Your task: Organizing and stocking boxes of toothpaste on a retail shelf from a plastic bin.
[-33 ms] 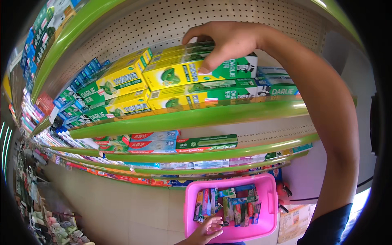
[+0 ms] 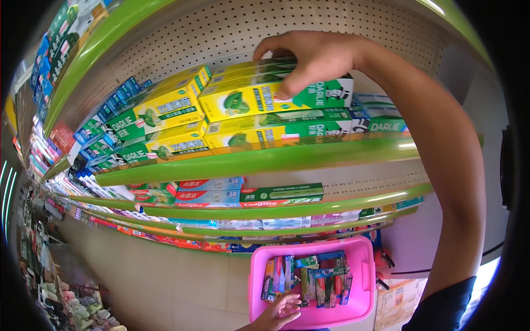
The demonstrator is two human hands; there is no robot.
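Observation:
My right hand (image 2: 323, 58) reaches over the upper shelf and grips a yellow-and-green toothpaste box (image 2: 237, 103) from above. Its thumb presses the front face, while the other fingers curl behind and are partly hidden. More boxes of the same kind lie behind and under it, so I cannot tell how many the grip takes in. Low down, my left hand (image 2: 281, 310) is held over the near edge of a pink plastic bin (image 2: 369, 276), fingers apart and holding nothing. Several small boxes (image 2: 326, 272) in mixed colours lie inside the bin.
A green shelf rail (image 2: 265, 160) runs below the stacked boxes. Another shelf underneath holds red, blue and green toothpaste boxes (image 2: 281, 193). A perforated back panel (image 2: 221, 33) rises behind. Beside the bin is a cardboard carton (image 2: 400, 300); crowded goods line the left.
The stacked boxes and my right hand appear very slightly farther right in the picture. The right hand's grip looks the same, and my left hand has hardly moved.

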